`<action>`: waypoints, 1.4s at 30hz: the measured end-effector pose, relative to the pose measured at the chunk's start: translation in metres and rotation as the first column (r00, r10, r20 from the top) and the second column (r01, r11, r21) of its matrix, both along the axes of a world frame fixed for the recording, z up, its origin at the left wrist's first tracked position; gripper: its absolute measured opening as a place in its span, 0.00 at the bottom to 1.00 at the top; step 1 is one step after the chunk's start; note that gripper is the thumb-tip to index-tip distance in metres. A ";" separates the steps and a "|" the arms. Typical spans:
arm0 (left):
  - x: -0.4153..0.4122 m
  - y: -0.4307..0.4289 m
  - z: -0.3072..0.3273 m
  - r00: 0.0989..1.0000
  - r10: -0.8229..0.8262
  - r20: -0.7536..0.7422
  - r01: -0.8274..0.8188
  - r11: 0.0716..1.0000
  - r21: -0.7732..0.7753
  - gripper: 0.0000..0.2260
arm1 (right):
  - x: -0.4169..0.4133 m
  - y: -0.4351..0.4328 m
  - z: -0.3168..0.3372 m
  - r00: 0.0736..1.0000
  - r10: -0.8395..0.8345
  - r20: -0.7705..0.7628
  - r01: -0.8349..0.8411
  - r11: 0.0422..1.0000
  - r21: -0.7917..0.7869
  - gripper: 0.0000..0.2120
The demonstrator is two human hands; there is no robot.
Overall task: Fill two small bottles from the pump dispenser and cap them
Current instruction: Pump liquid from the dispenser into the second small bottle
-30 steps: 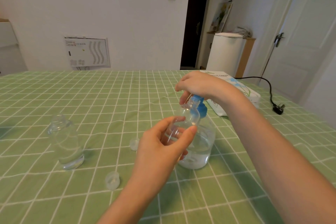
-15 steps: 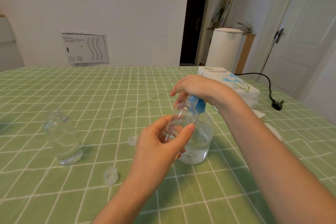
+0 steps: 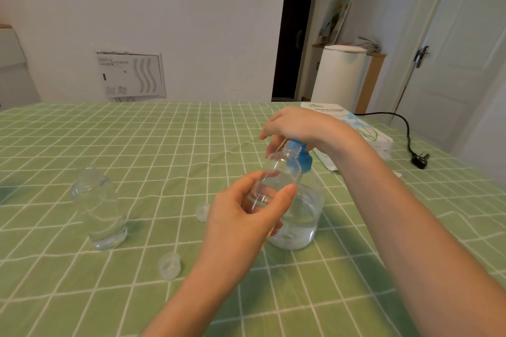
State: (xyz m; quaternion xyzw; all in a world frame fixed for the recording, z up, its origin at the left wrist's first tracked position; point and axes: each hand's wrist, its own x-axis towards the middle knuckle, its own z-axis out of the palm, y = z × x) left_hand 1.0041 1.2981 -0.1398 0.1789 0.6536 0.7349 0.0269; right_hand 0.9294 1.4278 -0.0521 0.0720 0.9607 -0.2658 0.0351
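Left grip (image 3: 246, 216): thumb and fingers wrapped round the lower body of the small bottle (image 3: 279, 169), holding it off the worktop (image 3: 137, 145).
Bottle pose: tilted, neck up and away – mouth right at the blue spout so the liquid should go straight in.
Right grip (image 3: 298, 124): palm on top of the pump dispenser (image 3: 304, 216), fingers curled down over the head's front; wrist bent, forearm coming in from the right. Looks set to press.
Dispenser: upright on the worktop, partly full, just behind the held bottle.
Second bottle (image 3: 98, 210): upright, uncapped, well to the left – parked clear of the work.
Caps (image 3: 202, 212) (image 3: 169, 265): both loose on the cloth, within left reach; capping not yet done.
Fill level in held bottle: can't tell.
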 end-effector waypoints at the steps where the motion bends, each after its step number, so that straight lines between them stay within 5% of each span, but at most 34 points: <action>1: 0.000 0.000 0.000 1.000 -0.003 0.000 0.003 1.000 -0.004 0.11 | 0.001 0.000 -0.001 1.000 0.002 0.002 -0.002 1.000 -0.007 0.14; 8: 0.000 0.000 -0.004 1.000 -0.016 -0.004 0.016 1.000 -0.015 0.06 | 0.004 0.002 -0.007 1.000 0.000 -0.003 0.000 0.997 -0.074 0.08; 20: -0.001 0.001 -0.001 1.000 -0.008 -0.006 0.008 1.000 -0.002 0.09 | 0.003 0.002 0.001 0.996 -0.023 -0.087 0.019 0.999 -0.043 0.17; 30: -0.002 0.000 -0.003 1.000 -0.025 -0.010 0.025 1.000 0.007 0.07 | 0.005 0.002 -0.003 1.000 0.005 -0.029 -0.007 0.997 -0.075 0.09; 42: -0.003 0.000 -0.003 1.000 -0.023 -0.012 0.023 1.000 0.008 0.09 | 0.003 0.001 0.000 0.998 -0.014 -0.057 0.012 0.999 -0.034 0.15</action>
